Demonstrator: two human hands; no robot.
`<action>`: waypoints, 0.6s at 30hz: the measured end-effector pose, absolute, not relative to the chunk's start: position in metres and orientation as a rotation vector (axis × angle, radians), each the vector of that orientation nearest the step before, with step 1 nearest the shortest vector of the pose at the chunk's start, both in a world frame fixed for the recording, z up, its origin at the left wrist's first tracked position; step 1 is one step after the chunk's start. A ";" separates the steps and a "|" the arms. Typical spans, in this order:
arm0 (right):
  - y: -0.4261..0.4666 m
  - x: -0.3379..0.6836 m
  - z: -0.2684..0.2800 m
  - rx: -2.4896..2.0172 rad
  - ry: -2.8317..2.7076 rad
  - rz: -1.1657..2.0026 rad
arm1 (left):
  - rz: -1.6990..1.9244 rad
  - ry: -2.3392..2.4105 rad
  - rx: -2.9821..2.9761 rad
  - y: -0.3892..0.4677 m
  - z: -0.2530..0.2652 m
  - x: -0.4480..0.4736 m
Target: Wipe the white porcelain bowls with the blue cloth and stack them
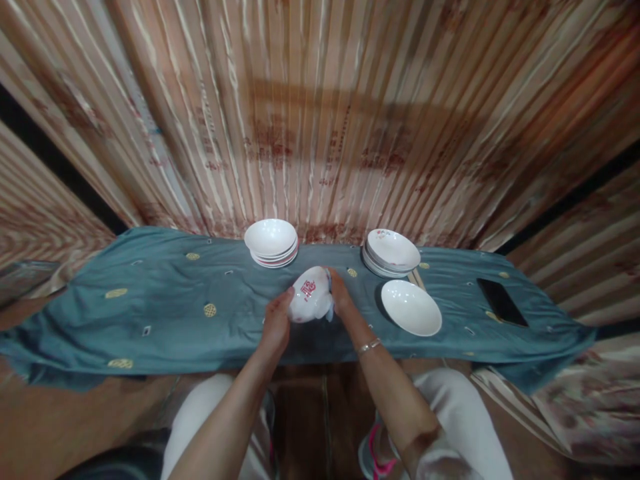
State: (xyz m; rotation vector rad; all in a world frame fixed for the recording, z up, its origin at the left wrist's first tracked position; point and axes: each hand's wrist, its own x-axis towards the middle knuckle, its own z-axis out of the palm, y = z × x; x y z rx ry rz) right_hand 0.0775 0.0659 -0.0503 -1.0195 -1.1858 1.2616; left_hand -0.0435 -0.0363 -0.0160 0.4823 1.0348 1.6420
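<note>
Tilted on its side above the table's front half is a white bowl (306,300) with a red character on its outer wall. My left hand (278,319) grips its left side, thumb on the outer wall. At the opposite rim is my right hand (341,292), closed around what looks like a pale bluish cloth (329,315) pressed against the bowl. The right fingers are partly hidden behind the bowl. Right of my hands, a single white oval-looking dish (412,308) lies by itself on the tablecloth.
A teal patterned cloth (175,333) covers the long table. Stacked white bowls (271,239) stand at the back left of my hands, and stacked white dishes (394,251) at the back right. Light sticks (417,280) lie beside these. Farther right is a black phone (501,301). A curtain (320,133) hangs behind.
</note>
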 end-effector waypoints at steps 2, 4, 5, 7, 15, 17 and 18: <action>0.065 0.080 -0.040 -1.045 -1.232 1.177 | 1.650 1.026 0.494 -0.035 -0.015 -0.044; 0.060 0.082 -0.030 -1.061 -1.346 1.068 | 1.655 1.025 0.504 -0.034 -0.015 -0.044; 0.057 0.082 -0.025 -1.065 -1.430 1.003 | 1.654 1.027 0.508 -0.034 -0.015 -0.043; 0.047 0.081 -0.016 -1.056 -1.610 0.857 | 1.650 1.035 0.519 -0.034 -0.017 -0.042; 0.005 0.062 0.008 -0.978 -2.154 0.271 | 1.681 1.046 0.520 -0.033 -0.024 -0.039; -0.002 0.060 0.010 -0.973 -2.240 0.189 | 1.704 1.035 0.545 -0.033 -0.025 -0.040; -0.003 0.061 0.011 -0.965 -2.267 0.170 | 1.712 1.033 0.556 -0.033 -0.025 -0.041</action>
